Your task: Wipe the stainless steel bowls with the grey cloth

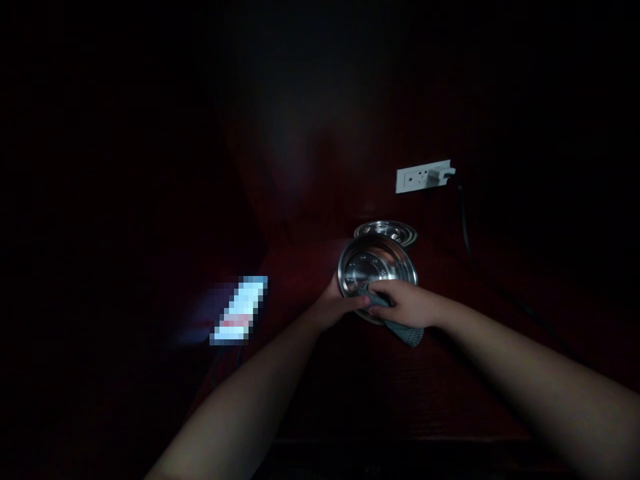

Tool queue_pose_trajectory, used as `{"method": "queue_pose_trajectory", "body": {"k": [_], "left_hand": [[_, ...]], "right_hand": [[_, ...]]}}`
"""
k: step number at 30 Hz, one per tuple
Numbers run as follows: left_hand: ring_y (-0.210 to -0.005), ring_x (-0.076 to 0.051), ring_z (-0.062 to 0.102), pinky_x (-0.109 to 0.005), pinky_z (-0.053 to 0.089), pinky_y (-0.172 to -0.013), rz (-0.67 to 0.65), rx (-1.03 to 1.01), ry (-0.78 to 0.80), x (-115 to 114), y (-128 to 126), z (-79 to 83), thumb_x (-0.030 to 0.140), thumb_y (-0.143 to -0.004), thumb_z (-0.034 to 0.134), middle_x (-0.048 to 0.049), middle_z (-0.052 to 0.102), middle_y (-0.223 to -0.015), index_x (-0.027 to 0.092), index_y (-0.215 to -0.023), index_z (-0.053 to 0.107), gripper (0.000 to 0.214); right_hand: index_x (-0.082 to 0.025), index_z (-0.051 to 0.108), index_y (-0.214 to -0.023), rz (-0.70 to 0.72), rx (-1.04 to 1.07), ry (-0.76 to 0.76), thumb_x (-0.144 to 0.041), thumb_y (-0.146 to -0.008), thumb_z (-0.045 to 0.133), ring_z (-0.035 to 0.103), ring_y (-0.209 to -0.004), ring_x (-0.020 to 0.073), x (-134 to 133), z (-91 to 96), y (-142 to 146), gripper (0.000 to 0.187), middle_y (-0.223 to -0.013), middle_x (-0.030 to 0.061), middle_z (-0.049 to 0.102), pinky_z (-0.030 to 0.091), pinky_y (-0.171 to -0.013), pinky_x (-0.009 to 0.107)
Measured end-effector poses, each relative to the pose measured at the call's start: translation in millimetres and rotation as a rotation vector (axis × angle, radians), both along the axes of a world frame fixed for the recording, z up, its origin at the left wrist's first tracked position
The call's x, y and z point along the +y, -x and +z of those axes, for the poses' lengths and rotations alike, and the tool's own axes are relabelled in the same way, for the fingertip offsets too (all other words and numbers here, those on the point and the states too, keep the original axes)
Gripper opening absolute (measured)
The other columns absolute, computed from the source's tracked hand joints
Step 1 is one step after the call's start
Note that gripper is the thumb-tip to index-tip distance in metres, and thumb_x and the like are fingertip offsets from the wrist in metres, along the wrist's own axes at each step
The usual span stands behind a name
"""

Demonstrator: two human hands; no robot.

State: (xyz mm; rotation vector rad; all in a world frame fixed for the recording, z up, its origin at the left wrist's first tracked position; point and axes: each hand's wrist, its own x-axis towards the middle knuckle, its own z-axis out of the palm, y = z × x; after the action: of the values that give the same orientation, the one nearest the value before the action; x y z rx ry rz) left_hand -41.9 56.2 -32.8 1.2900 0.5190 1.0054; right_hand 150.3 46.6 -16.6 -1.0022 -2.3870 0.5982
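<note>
A shiny steel bowl [363,268] is tilted toward me above the dark red table. My left hand [336,305] is closed on its left side, with the thumb over the near rim and the other fingers hidden behind it. In my right hand [407,303] is a grey-green cloth [406,332], pinched at the bowl's near rim, with one end hanging below the fingers. Just behind the bowl lies a round steel lid or plate [387,231], partly covered by it.
A lit phone-like screen [240,312], blurred out, lies at the left. On the back wall is a white socket [414,179] holding a plug, whose black cord [465,230] runs down to the right. Most of the surroundings are too dark to make out.
</note>
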Motion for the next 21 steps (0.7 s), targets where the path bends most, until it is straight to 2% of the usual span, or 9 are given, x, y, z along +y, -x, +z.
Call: {"method": "queue_pose_trajectory", "body": {"k": [3,6,12,16,21], "left_hand": [[-0.121,-0.033,0.055,-0.047,0.039,-0.103,-0.045,0.023,-0.021,-1.8,1.5,2.9,0.023,-0.055,0.087,-0.0155,0.061,-0.126,0.013,-0.114,0.06,0.065],[-0.123,-0.033,0.052,-0.046,0.039,-0.104,-0.035,0.03,-0.026,-2.8,1.9,3.4,0.023,-0.056,0.087,-0.0148,0.064,-0.12,0.013,-0.115,0.06,0.065],[-0.107,-0.028,0.061,-0.045,0.042,-0.1,0.012,0.012,-0.015,0.5,1.3,-3.5,0.023,-0.056,0.086,-0.0105,0.067,-0.11,0.015,-0.109,0.06,0.06],[-0.105,-0.028,0.063,-0.045,0.045,-0.096,0.005,0.008,0.008,1.3,1.4,-4.6,0.023,-0.057,0.086,-0.0093,0.069,-0.104,0.015,-0.11,0.058,0.06],[-0.112,-0.03,0.061,-0.046,0.044,-0.099,0.015,-0.006,0.008,2.0,1.1,-2.7,0.02,-0.054,0.087,-0.0113,0.068,-0.113,0.016,-0.126,0.05,0.08]], "right_hand": [[-0.018,0.065,-0.096,0.055,0.044,0.068,-0.025,-0.083,0.06,0.059,-0.078,0.0173,-1.4,3.0,1.4,0.016,-0.088,0.0038,0.066,0.048,-0.074,0.033],[-0.018,0.065,-0.097,0.091,0.083,0.091,-0.025,-0.083,0.06,0.059,-0.079,0.0174,-2.2,4.3,2.6,0.016,-0.087,0.0028,0.066,0.048,-0.074,0.034],[-0.017,0.063,-0.093,0.088,0.058,0.029,-0.023,-0.083,0.059,0.06,-0.083,0.0184,-1.2,1.6,3.9,0.013,-0.09,0.0047,0.066,0.048,-0.077,0.035],[-0.017,0.062,-0.092,0.048,-0.006,-0.031,-0.022,-0.084,0.059,0.06,-0.085,0.0199,0.4,0.2,1.6,0.01,-0.092,0.0067,0.065,0.047,-0.08,0.037],[-0.017,0.062,-0.088,-0.088,-0.141,-0.16,-0.024,-0.084,0.06,0.058,-0.09,0.0228,2.6,-1.1,-2.6,0.008,-0.091,0.0085,0.063,0.046,-0.082,0.039]]}}
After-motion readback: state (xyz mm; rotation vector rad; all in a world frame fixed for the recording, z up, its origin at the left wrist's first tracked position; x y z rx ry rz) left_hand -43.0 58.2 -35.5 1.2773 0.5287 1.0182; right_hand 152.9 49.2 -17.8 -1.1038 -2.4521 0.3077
